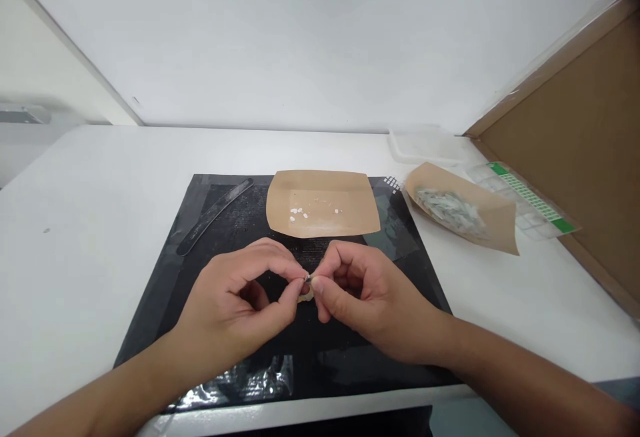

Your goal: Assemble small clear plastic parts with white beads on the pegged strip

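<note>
My left hand [245,290] is closed in a pinch over the black mat [225,320]. Facing it, my right hand [373,297] pinches too, and the fingertips of both hands nearly meet. Between them shows a tiny greyish piece [308,278], too small to name. Just below the fingertips a small yellowish item [306,295] is visible, mostly hidden by the fingers. Beyond my hands, a brown paper tray [345,223] holds several small white bits [299,211].
A dark nail file [215,217] lies at the mat's left. At right, another paper tray [500,227] holds many pale translucent slivers [450,210]. Beside it are a clear plastic case [530,200] with a green strip and a frosted plastic container [425,145]. Cardboard [575,123] stands along the right.
</note>
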The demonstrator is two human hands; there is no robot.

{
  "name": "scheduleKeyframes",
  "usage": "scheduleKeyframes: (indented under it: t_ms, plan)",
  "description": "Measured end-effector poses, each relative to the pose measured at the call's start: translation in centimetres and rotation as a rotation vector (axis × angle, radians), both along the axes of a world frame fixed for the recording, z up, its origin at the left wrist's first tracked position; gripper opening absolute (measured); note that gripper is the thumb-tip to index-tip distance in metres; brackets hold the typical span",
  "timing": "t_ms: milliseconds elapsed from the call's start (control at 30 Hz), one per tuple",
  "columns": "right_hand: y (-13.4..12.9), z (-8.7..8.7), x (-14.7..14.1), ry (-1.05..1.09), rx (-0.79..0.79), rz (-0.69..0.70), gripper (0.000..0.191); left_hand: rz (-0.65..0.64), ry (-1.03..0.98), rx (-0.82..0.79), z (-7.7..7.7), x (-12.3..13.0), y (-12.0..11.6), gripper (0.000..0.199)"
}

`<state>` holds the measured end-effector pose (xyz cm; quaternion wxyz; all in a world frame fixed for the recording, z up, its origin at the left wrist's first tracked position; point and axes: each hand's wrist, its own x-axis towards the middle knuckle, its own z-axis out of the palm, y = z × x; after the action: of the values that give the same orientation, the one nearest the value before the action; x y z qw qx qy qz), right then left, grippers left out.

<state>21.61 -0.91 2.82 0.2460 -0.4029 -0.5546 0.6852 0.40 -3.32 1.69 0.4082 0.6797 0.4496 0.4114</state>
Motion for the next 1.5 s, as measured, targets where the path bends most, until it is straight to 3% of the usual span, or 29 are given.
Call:
scheduleKeyframes:
  t_ms: [467, 1067, 1500]
  plan:
    - [0.0, -0.2, 0.0, -0.020, 0.015, 0.003, 0.024, 0.000, 0.112, 0.098, -0.1, -0.2, 0.0, 0.013]
    - [0.2, 0.0, 0.2, 0.060, -0.065, 0.038, 0.020, -0.073, -0.064, -0.311, 0.0, -0.8, 0.0, 0.010]
    - [0.7, -0.1, 0.6, 0.149, -0.141, 0.120, 0.022, -0.126, -0.127, -0.385, 0.1, -1.0, 0.2, 0.013]
